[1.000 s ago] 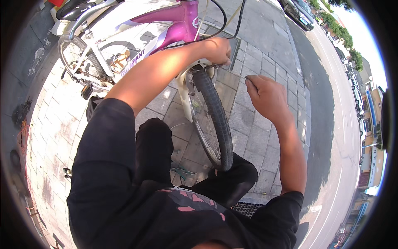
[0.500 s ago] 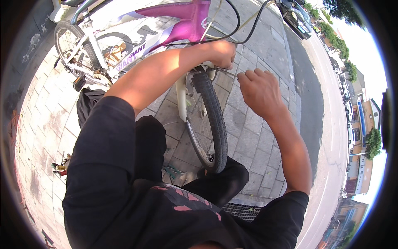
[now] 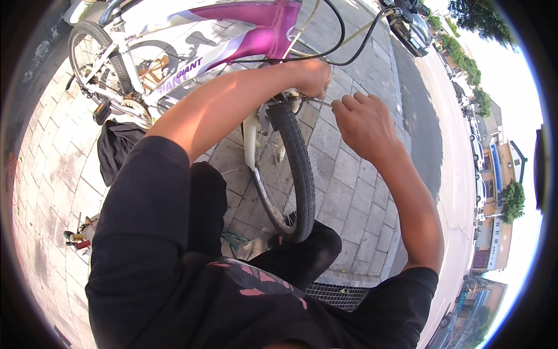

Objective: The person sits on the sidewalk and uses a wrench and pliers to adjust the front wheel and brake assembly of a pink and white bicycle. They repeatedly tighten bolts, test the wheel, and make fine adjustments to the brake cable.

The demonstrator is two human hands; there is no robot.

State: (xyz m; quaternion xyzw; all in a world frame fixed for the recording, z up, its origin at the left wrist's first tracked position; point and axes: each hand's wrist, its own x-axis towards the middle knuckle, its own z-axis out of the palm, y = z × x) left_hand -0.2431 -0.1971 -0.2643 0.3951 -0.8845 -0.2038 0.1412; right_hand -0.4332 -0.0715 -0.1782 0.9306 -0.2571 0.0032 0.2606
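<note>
A pink-and-white bicycle frame (image 3: 273, 32) stands before me, its front wheel (image 3: 303, 174) turned toward my bent legs. My left hand (image 3: 311, 78) is closed just above the front brake (image 3: 279, 102) at the top of the white fork (image 3: 250, 142); what its fingertips hold is hidden. A thin rod or cable (image 3: 322, 104) runs from that area into my right hand (image 3: 363, 125), which is curled around its end, right of the tire. Black cables (image 3: 364, 43) loop above both hands.
A dark cloth (image 3: 116, 151) lies by the pedal. Scattered tools (image 3: 78, 238) lie at left, green-handled tools (image 3: 232, 238) between my legs. A metal grate (image 3: 331, 295) is at lower right. Beyond the paving (image 3: 343, 198) are a road (image 3: 450, 192), parked vehicles (image 3: 407, 32), trees and buildings.
Over the last second my right hand has moved slightly up and left, its fingers turning knuckles-up. My left hand stays by the brake, shifted slightly right in view, as the bicycle's surroundings shift leftward.
</note>
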